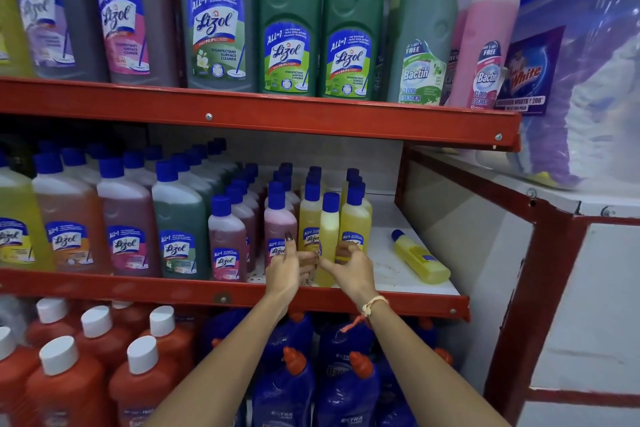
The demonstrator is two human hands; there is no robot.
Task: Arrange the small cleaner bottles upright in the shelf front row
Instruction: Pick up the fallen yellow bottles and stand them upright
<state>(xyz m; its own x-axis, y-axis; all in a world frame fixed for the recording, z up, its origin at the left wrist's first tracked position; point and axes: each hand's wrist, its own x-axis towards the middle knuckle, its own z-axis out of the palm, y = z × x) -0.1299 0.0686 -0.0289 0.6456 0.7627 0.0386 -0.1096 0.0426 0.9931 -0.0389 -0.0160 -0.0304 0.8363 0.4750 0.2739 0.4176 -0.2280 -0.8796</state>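
A small yellow cleaner bottle with a blue cap stands upright at the front of the middle shelf. My left hand and my right hand wrap its lower part from both sides. Behind it stand two more yellow bottles, and pink small bottles fill the rows to the left. One yellow bottle lies on its side on the white shelf floor to the right, cap pointing back-left.
Larger cleaner bottles fill the left of the middle shelf. Big bottles line the top shelf. Orange and blue bottles stand below. A red frame post and a white panel bound the right side.
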